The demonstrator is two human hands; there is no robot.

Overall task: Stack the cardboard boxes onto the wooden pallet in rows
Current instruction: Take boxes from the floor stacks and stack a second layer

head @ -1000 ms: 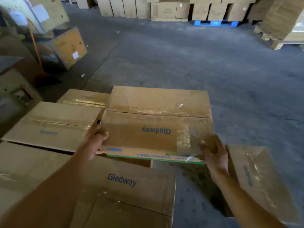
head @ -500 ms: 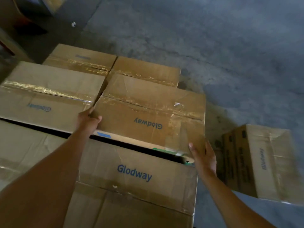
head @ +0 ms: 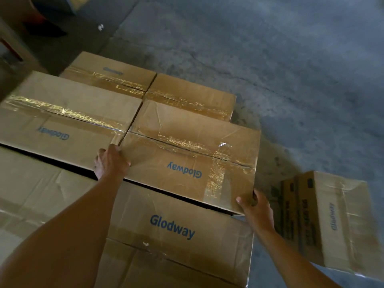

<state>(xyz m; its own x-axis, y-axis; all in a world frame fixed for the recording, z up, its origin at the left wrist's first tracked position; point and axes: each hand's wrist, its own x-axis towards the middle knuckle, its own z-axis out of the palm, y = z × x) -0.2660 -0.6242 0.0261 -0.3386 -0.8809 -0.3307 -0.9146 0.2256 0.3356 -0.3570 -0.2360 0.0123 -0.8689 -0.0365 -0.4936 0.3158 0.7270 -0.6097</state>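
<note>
Gripping the carried box [head: 191, 154] at its near-left corner with the left hand [head: 111, 163], thumb over the top edge. Clamping its near-right corner with the right hand [head: 254, 206], thumb on top, fingers curled round the side. Pressed against the left neighbour box [head: 62, 121], tops level, just in front of the far-left box [head: 108, 75] and far-right box [head: 191, 96], behind the nearest Glodway box [head: 176, 225]. All taped shut, contents hidden; pallet hidden beneath the stack. Well apart on the concrete floor [head: 291, 69], right of the stack, a lone box [head: 336, 221]. Since half a second ago: lowered and shifted in beside the neighbour, green-edged near side gone from sight.
</note>
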